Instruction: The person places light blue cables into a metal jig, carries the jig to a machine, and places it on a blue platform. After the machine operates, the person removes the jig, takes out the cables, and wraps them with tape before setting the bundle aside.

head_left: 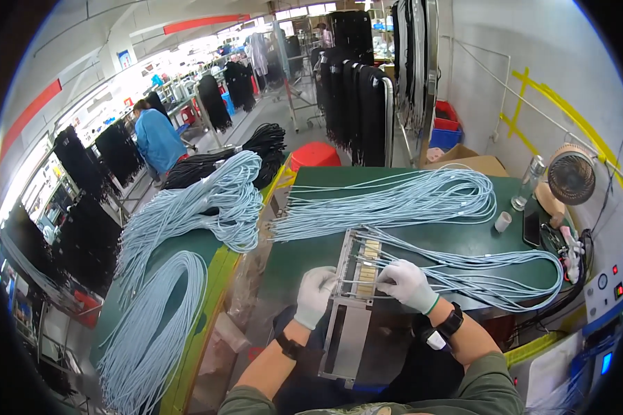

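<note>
My left hand [316, 297], in a white glove, is closed in a pinch at the left side of a metal fixture [345, 259]. My right hand [410, 285], also gloved, is closed at the fixture's right side. Between them a light blue cable [358, 282] lies across the fixture, and both sets of fingertips appear to grip it. A row of cream-yellow blocks [371, 250] runs along the fixture, with other cables laid over it. From there a loop of light blue cables [526, 257] stretches right over the green table [284, 266].
A larger cable bundle [429, 200] lies behind the fixture. More light blue cables [159, 311] and black ones [263, 149] pile up on the left table. A fan [572, 174], bottle [529, 183], white cup [503, 221] and phone [531, 228] stand at right. One person [158, 142] is far left.
</note>
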Motion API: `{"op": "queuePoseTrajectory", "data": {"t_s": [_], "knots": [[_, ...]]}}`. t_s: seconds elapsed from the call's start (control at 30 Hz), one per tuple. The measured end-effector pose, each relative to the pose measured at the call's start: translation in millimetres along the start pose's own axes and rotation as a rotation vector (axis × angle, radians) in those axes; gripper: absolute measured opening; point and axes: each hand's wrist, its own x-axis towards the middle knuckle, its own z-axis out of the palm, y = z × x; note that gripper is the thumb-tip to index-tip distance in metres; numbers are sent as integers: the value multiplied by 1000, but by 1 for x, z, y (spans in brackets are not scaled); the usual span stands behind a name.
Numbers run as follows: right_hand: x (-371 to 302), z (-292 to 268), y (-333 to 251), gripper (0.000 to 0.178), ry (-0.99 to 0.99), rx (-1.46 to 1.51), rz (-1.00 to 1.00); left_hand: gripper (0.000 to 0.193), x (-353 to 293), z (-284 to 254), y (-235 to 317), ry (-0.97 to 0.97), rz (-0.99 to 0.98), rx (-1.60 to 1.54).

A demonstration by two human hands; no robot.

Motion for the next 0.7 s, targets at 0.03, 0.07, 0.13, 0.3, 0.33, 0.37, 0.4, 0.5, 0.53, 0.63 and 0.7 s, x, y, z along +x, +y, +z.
{"op": "queuePoseTrajectory", "data": {"t_s": [0.03,0.07,0.13,0.3,0.33,0.37,0.4,0.5,0.53,0.63,0.7], "knots": [[1,1,-2,10,1,1,2,8,0,0,-2,9,-11,2],[2,0,-2,11,-7,2,1,8,1,1,-1,9,-8,1],[1,-2,0,11,-5,-2,-15,8,2,1,0,5,-18,-2],[0,2,5,12,-34,-8,-11,8,4,-3,5,11,11,-3],[1,4,5,12,-43,-5,8,8,3,-4,5,27,4,-6],[2,4,5,12,-58,-9,-3,8,3,-3,5,34,2,-13],[3,5,4,13,-65,-1,12,9,2,-4,4,38,0,-19],[7,8,2,14,-87,12,33,9,2,-7,3,61,-5,-16],[8,10,2,15,-88,31,33,9,2,-8,3,65,-1,-3],[9,10,3,16,-88,65,40,10,2,-6,4,78,-3,6],[12,6,3,15,-103,60,37,10,5,-6,5,89,-2,10]]}}
